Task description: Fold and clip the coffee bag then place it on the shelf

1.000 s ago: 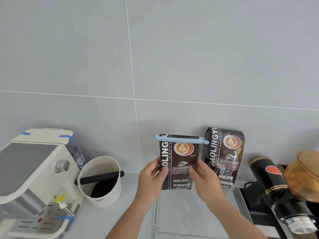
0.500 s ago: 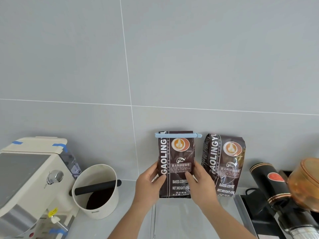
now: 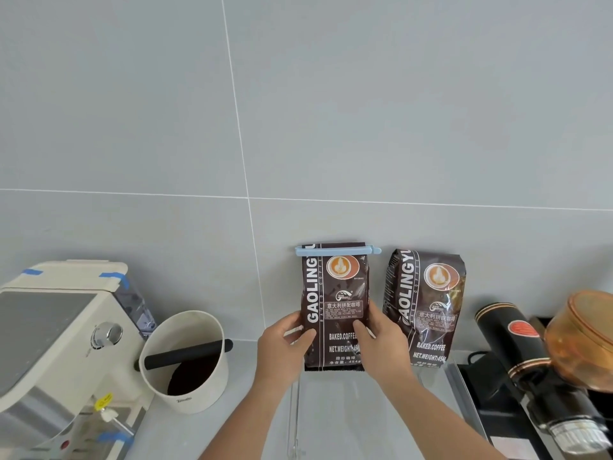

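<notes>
A dark brown coffee bag [image 3: 335, 293] stands upright against the grey tiled wall, its base on a clear acrylic shelf [image 3: 295, 413]. A light blue clip [image 3: 336, 251] runs across its folded top. My left hand [image 3: 282, 350] grips the bag's lower left edge, thumb on the front. My right hand [image 3: 384, 346] grips the lower right edge, covering part of the print. A second, unclipped bag [image 3: 428, 303] of the same kind stands just to the right, apart from the first.
A cream espresso machine [image 3: 56, 343] with blue tape fills the left. Beside it stands a white knock box [image 3: 185, 360] with a black bar and coffee grounds. A black grinder [image 3: 517, 353] with an amber hopper [image 3: 583, 340] occupies the right.
Both hands have carried the clipped bag back toward the wall and lowered it, straightening it upright until its base rests on the clear shelf. The view has tilted slightly.
</notes>
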A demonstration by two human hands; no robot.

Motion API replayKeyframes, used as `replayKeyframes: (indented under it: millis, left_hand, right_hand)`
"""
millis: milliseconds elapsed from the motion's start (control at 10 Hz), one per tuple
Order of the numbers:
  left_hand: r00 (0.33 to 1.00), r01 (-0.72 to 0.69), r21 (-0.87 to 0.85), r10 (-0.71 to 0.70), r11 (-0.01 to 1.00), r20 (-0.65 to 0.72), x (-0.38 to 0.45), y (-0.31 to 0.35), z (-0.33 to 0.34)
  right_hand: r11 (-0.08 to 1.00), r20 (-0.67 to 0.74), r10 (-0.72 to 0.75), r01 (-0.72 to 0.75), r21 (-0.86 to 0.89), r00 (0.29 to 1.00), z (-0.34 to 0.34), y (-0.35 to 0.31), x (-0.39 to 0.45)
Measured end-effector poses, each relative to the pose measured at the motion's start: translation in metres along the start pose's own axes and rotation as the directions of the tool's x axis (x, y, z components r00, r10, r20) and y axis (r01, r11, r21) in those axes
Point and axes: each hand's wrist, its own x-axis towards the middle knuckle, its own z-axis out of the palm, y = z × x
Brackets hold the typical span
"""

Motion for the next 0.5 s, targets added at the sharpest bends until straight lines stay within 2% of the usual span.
replayKeyframes:
  millis: [200,300,400,500]
  left_hand:
    - [0.999,0.032,0.137,-0.029,0.99,-0.024,-0.003,0.014,0.001]
    - [0.996,0.09,0.085,-0.091,0.992,0.011,-0.001,0.018,-0.002]
    - [0.986,0.155,-0.057,-0.151,0.986,0.066,-0.008,0.038,-0.007]
    - [0.974,0.203,-0.186,-0.178,0.961,0.14,-0.018,0.065,-0.015]
  right_hand:
    - [0.998,0.038,0.01,-0.012,0.055,0.999,-0.008,-0.007,-0.004]
    - [0.984,0.066,0.028,-0.039,0.173,0.997,-0.017,-0.016,-0.009]
    - [0.94,0.116,0.028,-0.066,0.333,0.993,-0.029,-0.025,-0.015]
    - [0.816,0.176,0.038,-0.132,0.563,0.984,-0.046,-0.035,-0.019]
